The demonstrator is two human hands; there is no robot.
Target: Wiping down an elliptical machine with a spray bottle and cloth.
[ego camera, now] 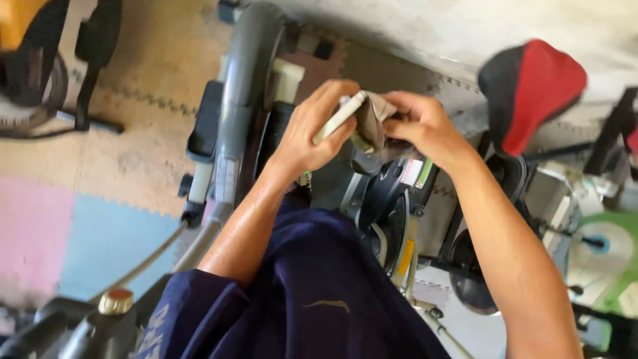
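— Two hands are raised over the dark shirt [312, 312]; what is gripped?
— A pale flat bar [339, 117] is pinched by the left hand [312, 133], while a grey cloth [372, 119] is clenched against it by the right hand [422, 126], seemingly for wiping. At twelve o'clock beyond, an exercise machine [246, 86] is seen.

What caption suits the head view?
Left hand grips a pale flat object; right hand presses a cloth on it.

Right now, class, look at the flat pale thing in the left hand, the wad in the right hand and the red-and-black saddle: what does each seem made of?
Flat pale thing: looks rigid, perhaps plastic; straight, smooth edge, but blurred.
Wad: soft cloth, matte grey-brown, creased and folded.
Saddle: probably padded vinyl or fabric cover; smooth, rounded, faint sheen.
Left hand and right hand grip them.
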